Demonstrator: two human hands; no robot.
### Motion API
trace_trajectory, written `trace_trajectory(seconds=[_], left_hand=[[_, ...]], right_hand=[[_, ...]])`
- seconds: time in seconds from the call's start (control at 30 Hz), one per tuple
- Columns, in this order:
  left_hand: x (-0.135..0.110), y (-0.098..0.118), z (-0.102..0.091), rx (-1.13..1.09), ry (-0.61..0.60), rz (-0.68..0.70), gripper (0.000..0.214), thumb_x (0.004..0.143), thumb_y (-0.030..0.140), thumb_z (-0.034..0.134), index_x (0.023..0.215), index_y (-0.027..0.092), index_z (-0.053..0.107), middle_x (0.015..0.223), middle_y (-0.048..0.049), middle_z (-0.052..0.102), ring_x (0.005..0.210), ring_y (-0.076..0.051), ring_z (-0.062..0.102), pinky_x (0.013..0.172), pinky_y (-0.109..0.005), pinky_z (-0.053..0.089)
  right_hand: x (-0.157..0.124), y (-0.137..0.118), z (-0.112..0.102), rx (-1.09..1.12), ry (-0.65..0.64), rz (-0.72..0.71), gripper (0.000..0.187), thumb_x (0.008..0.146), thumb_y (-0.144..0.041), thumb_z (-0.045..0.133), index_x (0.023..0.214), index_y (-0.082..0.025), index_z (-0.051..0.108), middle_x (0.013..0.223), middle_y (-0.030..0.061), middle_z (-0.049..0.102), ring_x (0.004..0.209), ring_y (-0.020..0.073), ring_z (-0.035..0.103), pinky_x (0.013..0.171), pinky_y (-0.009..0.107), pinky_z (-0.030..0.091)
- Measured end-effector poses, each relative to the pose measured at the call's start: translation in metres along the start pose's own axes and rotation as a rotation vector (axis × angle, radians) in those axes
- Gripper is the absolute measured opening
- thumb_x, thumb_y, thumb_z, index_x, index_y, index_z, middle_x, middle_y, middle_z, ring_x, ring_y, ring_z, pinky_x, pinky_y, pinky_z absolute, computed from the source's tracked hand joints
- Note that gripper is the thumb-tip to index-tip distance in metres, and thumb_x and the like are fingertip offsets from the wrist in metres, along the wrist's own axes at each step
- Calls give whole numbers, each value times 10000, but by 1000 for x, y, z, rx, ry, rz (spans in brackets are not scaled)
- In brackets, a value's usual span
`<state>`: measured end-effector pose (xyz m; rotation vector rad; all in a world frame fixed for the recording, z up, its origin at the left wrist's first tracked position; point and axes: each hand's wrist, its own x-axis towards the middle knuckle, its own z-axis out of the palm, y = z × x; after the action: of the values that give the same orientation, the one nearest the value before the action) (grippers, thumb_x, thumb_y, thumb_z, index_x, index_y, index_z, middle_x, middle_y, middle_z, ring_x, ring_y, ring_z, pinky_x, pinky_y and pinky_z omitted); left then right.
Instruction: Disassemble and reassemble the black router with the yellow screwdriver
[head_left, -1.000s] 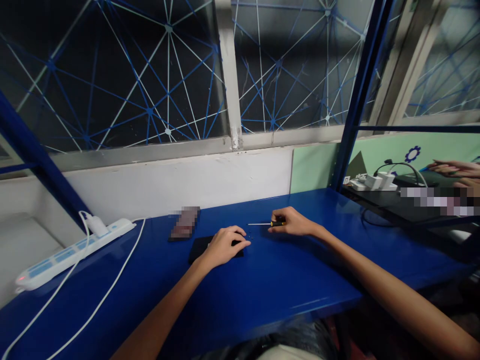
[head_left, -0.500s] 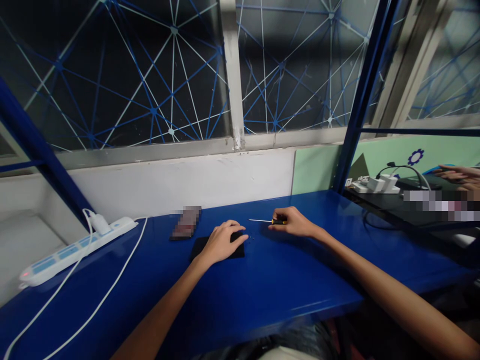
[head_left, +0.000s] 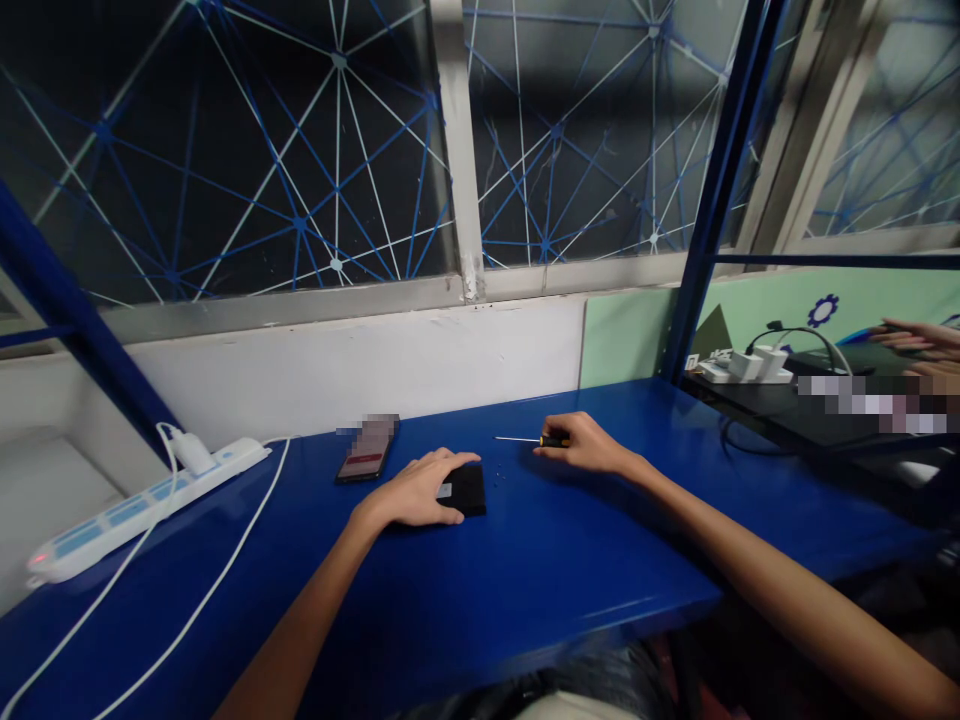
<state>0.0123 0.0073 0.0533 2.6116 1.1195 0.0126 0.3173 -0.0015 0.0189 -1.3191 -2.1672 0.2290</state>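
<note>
A flat black box [head_left: 471, 492] with a small pale label lies on the blue table [head_left: 570, 560]. My left hand [head_left: 420, 488] spans it from the left, thumb at its near edge and fingers along its far edge. Part of the box is hidden under the palm. Several tiny screw-like bits [head_left: 499, 476] are scattered just right of the box. My right hand [head_left: 581, 443] is closed around the black and yellow handle of a screwdriver [head_left: 553, 441]. Its thin metal shaft points left, above the bits and apart from the box.
A phone [head_left: 369, 447] lies behind my left hand. On the left stands a white power strip [head_left: 150, 510] with a white cable [head_left: 217, 580] running across the table. At right, another person's hand [head_left: 922, 340] is over a black desk with plugs [head_left: 757, 362].
My left hand has shifted left and down from on top of the black box to its edges, uncovering the box's right part and label. My right hand still holds the screwdriver, almost unmoved.
</note>
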Motion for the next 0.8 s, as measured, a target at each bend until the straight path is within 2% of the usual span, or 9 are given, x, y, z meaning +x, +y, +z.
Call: trace_trajectory(seconds=[0.17,0.33,0.47,0.57,0.8], left_hand=[[0,-5,-2,3,4,42,596,698,333,702,1267,323,526,1190,-54,549,1062,-278,538,877,-354,416],[7,-7,8,2,76,32,566,698,419,718,1232,321,557,1188,-50,562,1035,-279,556,848,-348,427],[11,-5,16,25,154,18,518,789,504,626,1265,316,551,1246,-64,538,1075,-291,543,864,-362,429],[13,-3,20,28,162,30,520,828,538,578,1300,325,533,1290,-64,522,1119,-292,528,905,-371,422],[16,-2,28,35,160,23,537,869,536,542,1355,311,499,1450,-82,429,1247,-339,467,981,-431,403]], right_hand=[[0,1,2,-51,-5,0,267,798,-434,620,741,-179,563,654,-17,553,570,107,418,546,233,263],[0,3,3,-149,-42,88,217,793,-401,636,789,-185,616,747,28,643,637,137,513,564,245,288],[1,8,5,-238,-41,217,184,793,-369,635,816,-186,644,807,64,681,680,169,562,546,257,282],[0,13,7,-276,-64,276,180,788,-352,640,842,-181,658,838,86,690,713,195,590,542,266,282],[-1,16,13,-335,-133,279,237,827,-337,587,1001,-192,656,945,104,693,803,222,619,598,269,327]])
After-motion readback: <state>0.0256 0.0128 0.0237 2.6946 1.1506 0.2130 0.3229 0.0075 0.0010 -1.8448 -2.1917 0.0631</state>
